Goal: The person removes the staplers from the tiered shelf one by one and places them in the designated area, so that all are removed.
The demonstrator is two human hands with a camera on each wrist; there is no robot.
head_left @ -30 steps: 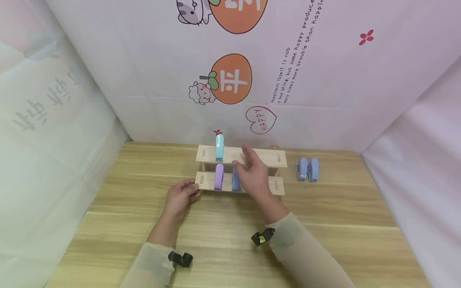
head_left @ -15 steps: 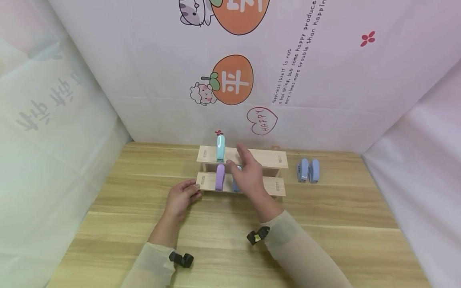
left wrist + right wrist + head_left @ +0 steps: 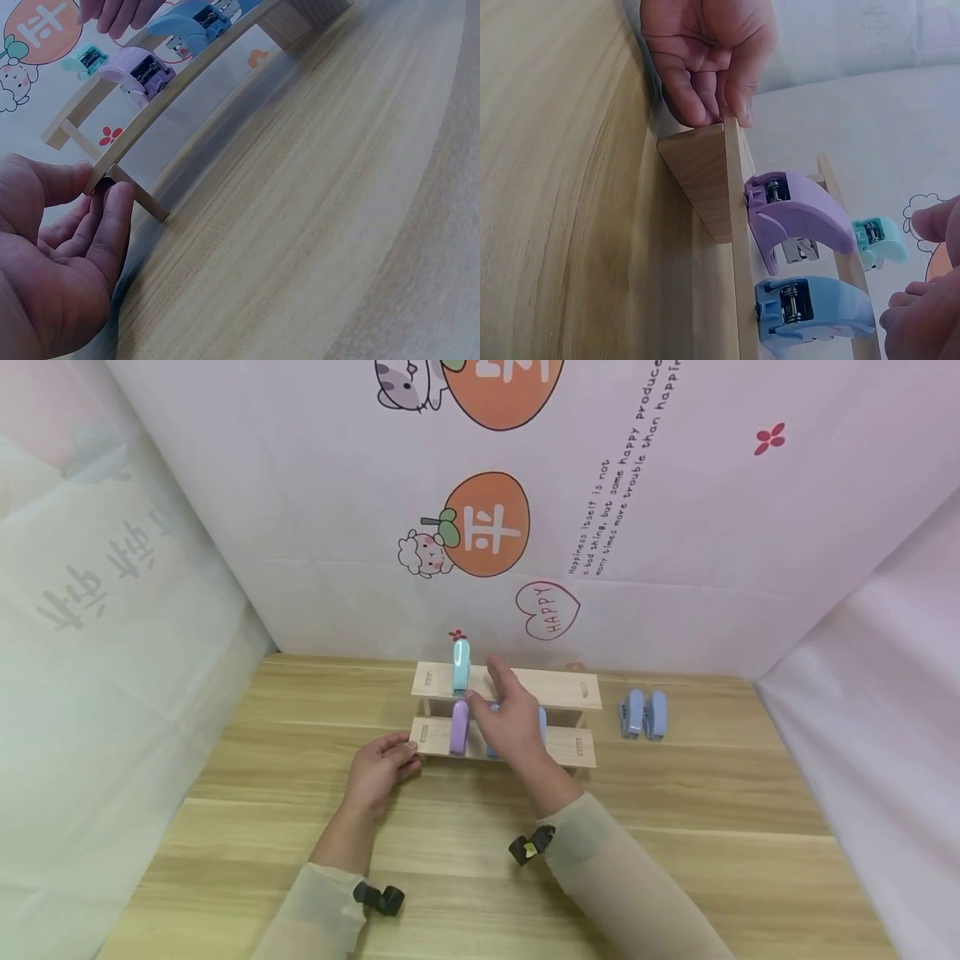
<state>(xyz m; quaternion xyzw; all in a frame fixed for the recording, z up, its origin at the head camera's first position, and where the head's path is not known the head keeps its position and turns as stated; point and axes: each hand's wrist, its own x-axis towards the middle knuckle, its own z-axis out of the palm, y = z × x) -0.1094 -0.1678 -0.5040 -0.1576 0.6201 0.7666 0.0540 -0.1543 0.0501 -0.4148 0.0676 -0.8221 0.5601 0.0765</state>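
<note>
The right hand [image 3: 513, 720], loosely spread and seemingly empty, has been shifted leftward over the shelf [image 3: 555, 688], whose left end is pinched by the left hand [image 3: 377, 773], so the top-board teal stapler [image 3: 461, 668] is probably within reach.

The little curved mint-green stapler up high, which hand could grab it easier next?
Probably the right hand, open and close to the mint-green stapler. The left hand is farther away, pinching the pale wooden two-tier rack.
</note>
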